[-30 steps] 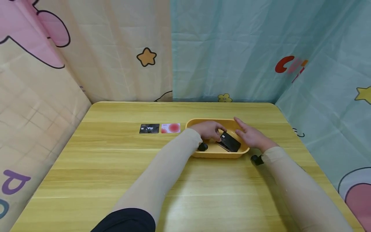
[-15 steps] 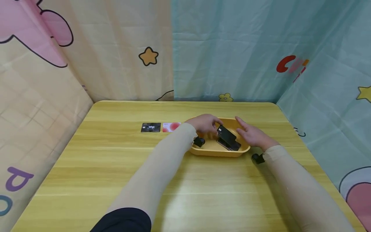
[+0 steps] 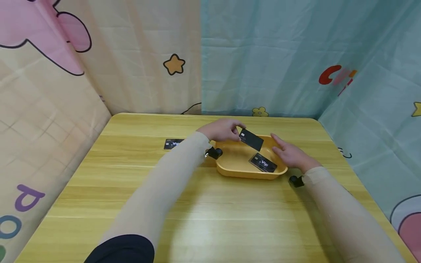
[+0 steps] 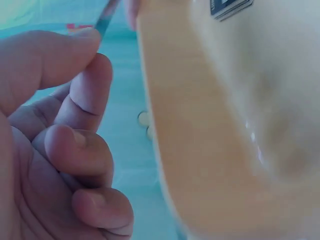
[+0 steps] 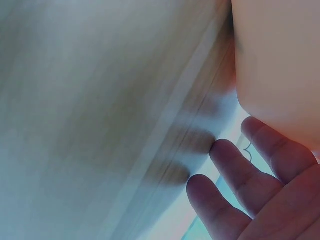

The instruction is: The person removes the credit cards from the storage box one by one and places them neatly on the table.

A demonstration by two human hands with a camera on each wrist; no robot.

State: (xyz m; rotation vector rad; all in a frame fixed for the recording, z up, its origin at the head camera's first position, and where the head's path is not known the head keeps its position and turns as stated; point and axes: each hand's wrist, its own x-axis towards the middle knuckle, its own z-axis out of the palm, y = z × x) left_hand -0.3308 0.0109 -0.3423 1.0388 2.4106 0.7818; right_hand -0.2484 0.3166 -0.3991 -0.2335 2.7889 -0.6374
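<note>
My left hand [image 3: 221, 130] pinches a black VIP card [image 3: 251, 139] by its left end, thumb against index finger. The card is tilted above the back part of the yellow tray [image 3: 233, 172]. Inside the tray, toward its front right, lies another black Vip card [image 3: 263, 163]; layered edges show under this Vip card [image 4: 232, 10] in the left wrist view. At the tray's right end rests my right hand [image 3: 294, 155], thumb over the rim. In the right wrist view its extended fingers [image 5: 240, 180] lie along the outer wall, down near the tabletop.
Left of the tray, a black Vip card [image 3: 171, 144] lies on the wooden table [image 3: 197, 204], partly covered by my left sleeve [image 3: 164, 182]. Small black wrist cameras sit at both wrists. Printed curtains [image 3: 279, 65] enclose the table's back and sides.
My left hand has lifted the black card out of the tray, up and to the left, uncovering the Vip card below. The pink card is now hidden behind the left arm. The right hand stays.
</note>
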